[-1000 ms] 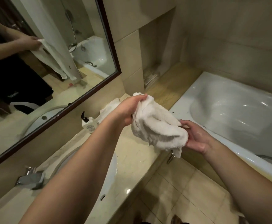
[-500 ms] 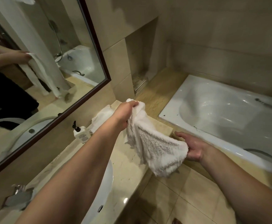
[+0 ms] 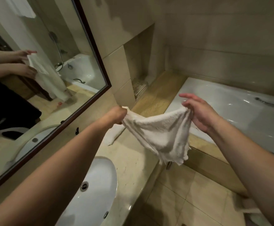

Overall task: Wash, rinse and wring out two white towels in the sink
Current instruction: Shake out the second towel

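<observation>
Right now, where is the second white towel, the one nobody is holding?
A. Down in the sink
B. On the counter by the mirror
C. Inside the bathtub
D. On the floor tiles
B: it lies on the counter as a folded towel, under the left hand, while both hands stretch the other towel in the air.

Warm, rather dim indoor light falls from above, leaving small glints on the glossy bathtub (image 3: 230,111) and sink (image 3: 92,185), soft shadow on the floor tiles (image 3: 173,201), while the wide lens bends the mirror frame (image 3: 90,51) and slightly softens fine detail.
</observation>
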Demonstrator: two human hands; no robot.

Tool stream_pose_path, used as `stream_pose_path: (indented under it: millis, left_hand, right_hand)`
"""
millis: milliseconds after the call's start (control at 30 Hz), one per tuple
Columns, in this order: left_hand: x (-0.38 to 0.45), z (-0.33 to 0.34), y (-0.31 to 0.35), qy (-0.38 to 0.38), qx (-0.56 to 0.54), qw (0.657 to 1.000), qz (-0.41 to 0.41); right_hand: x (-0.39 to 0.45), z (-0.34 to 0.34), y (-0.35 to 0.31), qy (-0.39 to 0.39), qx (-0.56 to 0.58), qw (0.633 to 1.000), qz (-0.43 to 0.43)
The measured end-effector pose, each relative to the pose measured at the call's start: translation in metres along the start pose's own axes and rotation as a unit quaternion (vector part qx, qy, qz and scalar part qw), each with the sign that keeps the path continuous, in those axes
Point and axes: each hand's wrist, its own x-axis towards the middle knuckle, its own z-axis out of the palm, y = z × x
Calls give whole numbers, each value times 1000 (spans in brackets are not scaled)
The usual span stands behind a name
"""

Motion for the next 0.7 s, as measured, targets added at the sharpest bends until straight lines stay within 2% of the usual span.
stream_pose_path:
  millis: [33, 67, 133, 200, 233, 267, 333, 400, 433, 500, 567, 633, 700]
  left_hand:
    - [2, -1, -1, -14, -107, 994, -13]
    - [4, -3, -2, -41, -228, 972, -26]
    - [9, -4, -4, -73, -424, 902, -39]
    - [10, -4, -3, -51, -489, 870, -43]
    - [12, -5, -2, -26, -472, 880, -38]
    - [13, -5, -2, 13, -419, 907, -30]
    - [15, -10, -4, 112, -213, 971, 6]
    - [14, -17, -4, 188, -23, 981, 43]
    - [14, -20, -5, 211, -4, 976, 52]
    - [19, -24, -5, 237, -55, 969, 41]
    - [27, -25, -7, 233, -164, 958, 26]
    - [30, -26, -5, 219, -237, 946, 35]
    - [31, -29, -3, 206, -272, 939, 39]
  right_hand:
    - [3, -3, -2, 12, -4, 1000, -10]
    - [7, -7, -4, 31, -8, 999, -18]
    - [13, -13, -7, 80, -26, 996, -21]
    - [18, -21, -13, 95, -50, 994, -10]
    - [20, -25, -16, 93, -72, 993, -3]
    - [22, -29, -19, 89, -96, 991, -1]
    - [23, -35, -29, 73, -125, 989, -7]
    - [26, -36, -36, 84, -138, 987, -8]
    - [28, -38, -36, 104, -128, 986, -6]
    - [36, -43, -34, 169, -51, 984, 31]
    - [44, -52, -31, 212, 29, 971, 109]
    - [44, -55, -27, 169, 43, 965, 195]
    - [43, -53, -22, 125, 40, 961, 243]
